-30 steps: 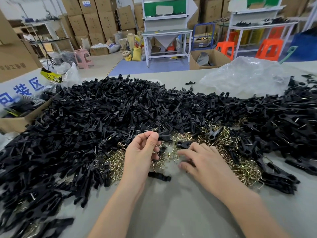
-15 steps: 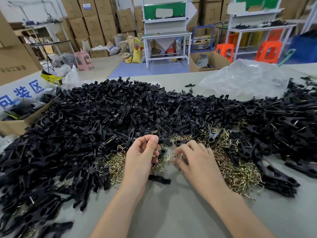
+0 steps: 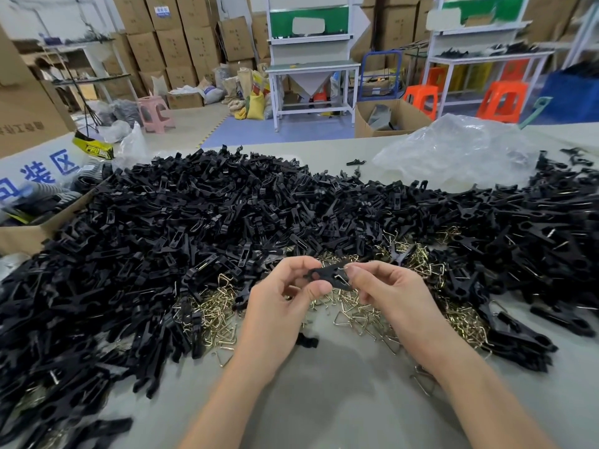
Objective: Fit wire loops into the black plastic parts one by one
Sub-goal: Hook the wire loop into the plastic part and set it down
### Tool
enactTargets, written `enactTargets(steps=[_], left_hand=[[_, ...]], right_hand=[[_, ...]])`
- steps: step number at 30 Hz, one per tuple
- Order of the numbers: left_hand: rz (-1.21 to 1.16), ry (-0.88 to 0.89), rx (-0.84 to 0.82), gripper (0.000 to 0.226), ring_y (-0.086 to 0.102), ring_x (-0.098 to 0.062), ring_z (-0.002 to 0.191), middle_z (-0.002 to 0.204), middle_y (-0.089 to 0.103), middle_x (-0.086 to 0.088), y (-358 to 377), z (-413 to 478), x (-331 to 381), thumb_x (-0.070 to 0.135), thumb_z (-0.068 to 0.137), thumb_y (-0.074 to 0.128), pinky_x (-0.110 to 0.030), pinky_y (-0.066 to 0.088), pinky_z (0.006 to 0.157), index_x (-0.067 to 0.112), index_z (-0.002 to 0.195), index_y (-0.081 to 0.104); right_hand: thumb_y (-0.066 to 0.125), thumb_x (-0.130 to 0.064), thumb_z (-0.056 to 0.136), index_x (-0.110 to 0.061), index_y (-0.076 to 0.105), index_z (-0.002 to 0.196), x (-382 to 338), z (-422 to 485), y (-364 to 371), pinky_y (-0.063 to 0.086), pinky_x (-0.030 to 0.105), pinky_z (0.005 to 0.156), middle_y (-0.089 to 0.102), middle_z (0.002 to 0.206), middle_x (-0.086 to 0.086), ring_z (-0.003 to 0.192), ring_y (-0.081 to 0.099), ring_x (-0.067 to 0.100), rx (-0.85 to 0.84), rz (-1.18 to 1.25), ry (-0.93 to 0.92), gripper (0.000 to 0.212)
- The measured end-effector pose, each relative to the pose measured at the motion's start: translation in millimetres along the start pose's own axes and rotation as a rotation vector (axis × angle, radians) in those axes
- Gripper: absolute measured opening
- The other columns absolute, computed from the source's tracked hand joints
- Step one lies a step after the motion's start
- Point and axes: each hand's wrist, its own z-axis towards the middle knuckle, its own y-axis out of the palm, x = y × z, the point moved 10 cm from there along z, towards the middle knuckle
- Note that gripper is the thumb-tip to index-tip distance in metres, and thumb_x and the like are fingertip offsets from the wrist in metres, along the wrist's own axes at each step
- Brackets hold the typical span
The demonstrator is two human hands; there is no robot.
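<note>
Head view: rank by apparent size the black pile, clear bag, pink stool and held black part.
1. black pile
2. clear bag
3. pink stool and held part look about alike; the stool stands much farther off, so no ranking.

A heap of plastic parts is spread across the worktop from left to right. A smaller heap of wire loops is lodged at its near middle, ringed by parts on the left, behind and on the right. Above the loops a held part is gripped between the left hand and the right hand, and a lone part is left on the worktop beside the left wrist. A bag is set behind the heap at far right, a box at the left edge, and benches and stools on the floor beyond.
</note>
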Motion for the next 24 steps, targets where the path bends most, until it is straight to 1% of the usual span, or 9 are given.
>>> enactTargets(steps=[4, 7, 11, 14, 16, 18, 20, 22, 24], left_hand=[[0.040, 0.009, -0.022, 0.029, 0.062, -0.003, 0.077, 0.095, 0.075, 0.016, 1.6, -0.9, 2.7, 0.025, 0.085, 0.078, -0.016, 0.049, 0.074, 0.048, 0.099, 0.066], [0.062, 0.027, -0.039, 0.030, 0.062, 0.003, 0.076, 0.095, 0.075, 0.019, 3.4, -2.2, 6.4, 0.023, 0.086, 0.078, -0.010, 0.045, 0.072, 0.047, 0.098, 0.066], [0.071, 0.034, -0.049, 0.029, 0.064, 0.004, 0.080, 0.094, 0.075, 0.019, 4.2, -2.3, 6.8, 0.024, 0.085, 0.078, -0.008, 0.044, 0.073, 0.047, 0.098, 0.065], [0.078, 0.038, -0.043, 0.023, 0.064, 0.003, 0.081, 0.096, 0.075, 0.019, 3.1, -2.0, 7.3, 0.039, 0.080, 0.076, -0.010, 0.045, 0.074, 0.048, 0.099, 0.065], [0.080, 0.042, -0.042, 0.025, 0.065, 0.001, 0.082, 0.097, 0.075, 0.019, 2.1, -2.1, 7.2, 0.050, 0.075, 0.072, -0.011, 0.046, 0.073, 0.048, 0.099, 0.065], [0.094, 0.044, -0.036, 0.023, 0.065, -0.001, 0.083, 0.096, 0.075, 0.019, 0.9, -1.8, 6.6, 0.046, 0.078, 0.074, -0.011, 0.046, 0.072, 0.049, 0.099, 0.065], [0.109, 0.037, -0.031, 0.025, 0.064, 0.000, 0.081, 0.094, 0.074, 0.019, 0.3, -2.1, 4.5, 0.034, 0.082, 0.078, -0.010, 0.047, 0.067, 0.050, 0.097, 0.066], [0.139, 0.028, -0.038, 0.027, 0.063, -0.003, 0.077, 0.091, 0.073, 0.019, 1.0, -2.6, 2.1, 0.032, 0.083, 0.079, -0.015, 0.050, 0.063, 0.050, 0.097, 0.065], [0.171, 0.022, -0.046, 0.026, 0.063, -0.006, 0.078, 0.091, 0.073, 0.019, 2.0, -2.9, 0.1, 0.035, 0.082, 0.078, -0.026, 0.057, 0.070, 0.050, 0.099, 0.064]], right_hand=[[0.075, -0.037, 0.087, -0.032, 0.080, 0.084, 1.3, 0.3, -0.2, 0.035, 0.007, 0.048, 0.060, 0.059, -0.006, 0.050, 0.048, 0.000, -0.012, -0.015, 0.028, 0.007], [0.075, -0.032, 0.088, -0.030, 0.079, 0.079, -0.1, 0.1, -1.6, 0.035, 0.005, 0.049, 0.061, 0.058, -0.007, 0.051, 0.050, 0.000, -0.027, -0.028, 0.036, 0.010], [0.076, -0.032, 0.087, -0.030, 0.078, 0.076, -2.5, -1.1, -0.8, 0.038, 0.006, 0.050, 0.065, 0.061, -0.012, 0.053, 0.052, -0.001, -0.066, -0.035, 0.025, 0.012], [0.077, -0.041, 0.080, -0.029, 0.079, 0.078, -2.4, -1.6, 0.0, 0.037, 0.008, 0.050, 0.063, 0.059, -0.010, 0.051, 0.049, 0.000, -0.079, -0.029, 0.033, 0.012], [0.077, -0.036, 0.083, -0.025, 0.080, 0.081, -3.1, -2.7, 0.7, 0.034, 0.006, 0.048, 0.061, 0.058, -0.010, 0.048, 0.046, -0.002, -0.091, -0.028, 0.030, 0.012], [0.077, -0.028, 0.087, -0.021, 0.080, 0.081, -3.2, -2.9, -0.2, 0.033, 0.005, 0.047, 0.061, 0.057, -0.010, 0.045, 0.045, -0.003, -0.084, -0.028, 0.021, 0.010], [0.077, -0.028, 0.088, -0.023, 0.080, 0.078, -3.4, -2.9, -0.7, 0.032, 0.006, 0.046, 0.059, 0.056, -0.008, 0.045, 0.044, -0.003, -0.066, -0.031, 0.015, 0.011], [0.077, -0.030, 0.087, -0.026, 0.079, 0.076, -1.2, -2.1, -1.6, 0.032, 0.008, 0.046, 0.059, 0.056, -0.006, 0.046, 0.044, -0.002, -0.053, -0.030, 0.015, 0.012], [0.078, -0.033, 0.085, -0.027, 0.080, 0.078, 0.2, -1.6, -2.1, 0.035, 0.008, 0.049, 0.059, 0.057, -0.006, 0.048, 0.046, -0.001, -0.048, -0.010, 0.021, 0.010]])
